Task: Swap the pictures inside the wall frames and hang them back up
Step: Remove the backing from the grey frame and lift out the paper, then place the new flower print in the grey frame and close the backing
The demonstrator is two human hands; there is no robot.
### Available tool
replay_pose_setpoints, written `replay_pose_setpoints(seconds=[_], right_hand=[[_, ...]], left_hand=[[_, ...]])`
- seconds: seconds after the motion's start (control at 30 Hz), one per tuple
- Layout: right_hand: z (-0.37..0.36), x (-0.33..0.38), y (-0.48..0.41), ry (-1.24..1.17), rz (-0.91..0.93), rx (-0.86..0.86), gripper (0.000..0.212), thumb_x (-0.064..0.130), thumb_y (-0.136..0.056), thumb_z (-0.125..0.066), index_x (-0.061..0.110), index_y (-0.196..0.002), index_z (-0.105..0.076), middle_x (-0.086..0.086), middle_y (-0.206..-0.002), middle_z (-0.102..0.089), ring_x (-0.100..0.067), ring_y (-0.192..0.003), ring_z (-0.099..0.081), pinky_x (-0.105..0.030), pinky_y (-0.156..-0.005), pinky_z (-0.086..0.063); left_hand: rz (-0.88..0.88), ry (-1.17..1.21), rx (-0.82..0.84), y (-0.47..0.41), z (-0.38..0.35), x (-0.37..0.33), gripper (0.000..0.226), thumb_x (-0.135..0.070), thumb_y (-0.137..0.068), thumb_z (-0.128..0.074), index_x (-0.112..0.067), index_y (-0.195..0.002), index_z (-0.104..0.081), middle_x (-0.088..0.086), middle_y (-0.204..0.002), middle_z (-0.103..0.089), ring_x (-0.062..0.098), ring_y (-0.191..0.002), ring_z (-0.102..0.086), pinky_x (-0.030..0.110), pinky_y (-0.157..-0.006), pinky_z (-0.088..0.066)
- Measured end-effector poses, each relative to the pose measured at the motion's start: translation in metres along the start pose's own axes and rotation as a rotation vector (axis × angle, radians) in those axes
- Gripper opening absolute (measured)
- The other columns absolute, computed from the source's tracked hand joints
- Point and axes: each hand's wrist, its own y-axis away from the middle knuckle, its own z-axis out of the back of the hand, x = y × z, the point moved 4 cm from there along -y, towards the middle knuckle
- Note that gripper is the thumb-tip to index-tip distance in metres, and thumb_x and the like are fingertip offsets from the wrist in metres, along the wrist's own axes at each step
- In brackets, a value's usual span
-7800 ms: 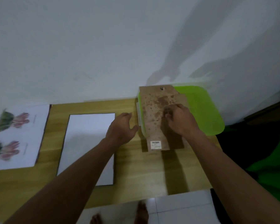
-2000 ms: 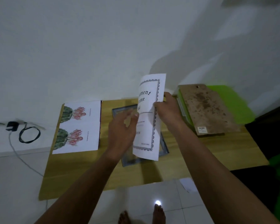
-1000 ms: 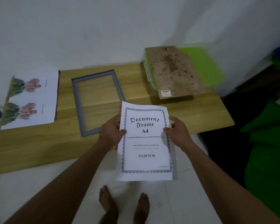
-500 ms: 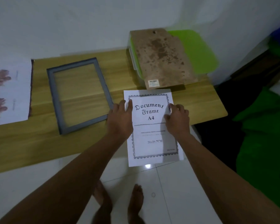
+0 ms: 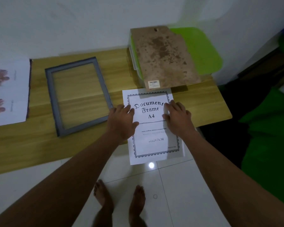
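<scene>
A white "Document Frame A4" sheet (image 5: pixel 152 145) lies on the wooden table (image 5: pixel 118 69), its lower part hanging over the front edge. My left hand (image 5: pixel 121 122) rests flat on the sheet's left edge and my right hand (image 5: pixel 177 118) rests flat on its right edge, fingers straight. An empty grey picture frame (image 5: pixel 102 82) with glass lies flat to the left. A stained brown backing board (image 5: pixel 162 58) lies on a green-lidded box (image 5: pixel 202 49) behind the sheet. A flower picture (image 5: pixel 8 92) lies at the table's far left.
A white wall runs behind the table. White floor tiles and my bare feet (image 5: pixel 120 200) show below the table's front edge. Dark and green things (image 5: pixel 267 145) crowd the right side.
The sheet came out of the frame, turned face up, and now lies on the table to the right of the frame. Both hands shifted from holding its edges to lying flat on it.
</scene>
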Motion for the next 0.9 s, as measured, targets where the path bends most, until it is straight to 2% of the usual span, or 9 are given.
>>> replay_pose_setpoints(seconds=[0.13, 0.27, 0.4, 0.47, 0.63, 0.73, 0.9], right_hand=[[0.006, 0.003, -0.002, -0.02, 0.016, -0.023, 0.051, 0.033, -0.102, -0.047, 0.014, -0.148, -0.037, -0.01, -0.157, -0.03, -0.03, -0.146, -0.02, -0.053, -0.111, -0.027], [0.012, 0.017, -0.003, -0.07, 0.042, -0.008, 0.049, 0.029, -0.101, -0.05, 0.01, -0.145, -0.041, -0.013, -0.15, -0.041, -0.031, -0.141, -0.033, -0.047, -0.111, -0.036], [0.02, 0.054, -0.002, -0.079, 0.098, 0.023, 0.044, 0.028, -0.102, -0.048, 0.01, -0.142, -0.044, -0.011, -0.14, -0.05, -0.03, -0.129, -0.045, -0.042, -0.099, -0.045], [0.026, 0.082, -0.004, -0.085, 0.125, 0.045, 0.044, 0.028, -0.102, -0.047, 0.011, -0.142, -0.044, -0.011, -0.14, -0.05, -0.031, -0.128, -0.047, -0.041, -0.097, -0.044], [0.043, 0.168, -0.022, -0.077, 0.226, 0.073, 0.047, 0.026, -0.101, -0.049, 0.01, -0.144, -0.042, -0.012, -0.137, -0.051, -0.031, -0.126, -0.049, -0.042, -0.095, -0.047], [0.05, 0.231, -0.039, -0.091, 0.281, 0.083, 0.045, 0.023, -0.099, -0.051, 0.01, -0.141, -0.044, -0.014, -0.13, -0.054, -0.034, -0.119, -0.054, -0.043, -0.09, -0.05], [0.043, 0.344, -0.064, -0.103, 0.317, 0.078, 0.046, 0.03, -0.102, -0.048, 0.013, -0.144, -0.042, -0.011, -0.135, -0.054, -0.03, -0.122, -0.053, -0.04, -0.096, -0.048]], left_hand=[[0.016, 0.064, 0.013, -0.003, 0.001, 0.003, 0.062, -0.044, -0.077, -0.07, -0.005, -0.124, -0.061, 0.018, -0.129, -0.06, 0.038, -0.117, -0.055, 0.047, -0.094, -0.043], [0.071, 0.195, 0.014, -0.003, 0.011, 0.01, 0.058, -0.039, -0.088, -0.059, -0.005, -0.134, -0.052, 0.014, -0.135, -0.055, 0.035, -0.126, -0.047, 0.042, -0.101, -0.038], [0.142, 0.303, -0.004, 0.01, 0.029, 0.036, 0.033, -0.034, -0.087, -0.058, -0.007, -0.106, -0.061, 0.01, -0.107, -0.063, 0.033, -0.103, -0.057, 0.038, -0.083, -0.046], [0.19, 0.331, 0.005, 0.02, 0.04, 0.061, 0.029, -0.034, -0.087, -0.055, -0.008, -0.1, -0.061, 0.01, -0.102, -0.063, 0.034, -0.098, -0.059, 0.039, -0.079, -0.049], [0.329, 0.308, -0.011, 0.053, 0.071, 0.14, 0.049, -0.037, -0.094, -0.051, -0.005, -0.13, -0.054, 0.013, -0.133, -0.056, 0.032, -0.123, -0.05, 0.041, -0.1, -0.044], [0.404, 0.328, -0.041, 0.075, 0.086, 0.196, 0.05, -0.038, -0.096, -0.05, -0.005, -0.132, -0.053, 0.014, -0.134, -0.055, 0.031, -0.123, -0.05, 0.04, -0.1, -0.043], [0.49, 0.372, -0.084, 0.108, 0.093, 0.301, 0.052, -0.039, -0.095, -0.051, -0.006, -0.135, -0.051, 0.015, -0.135, -0.054, 0.03, -0.125, -0.049, 0.038, -0.103, -0.038]])
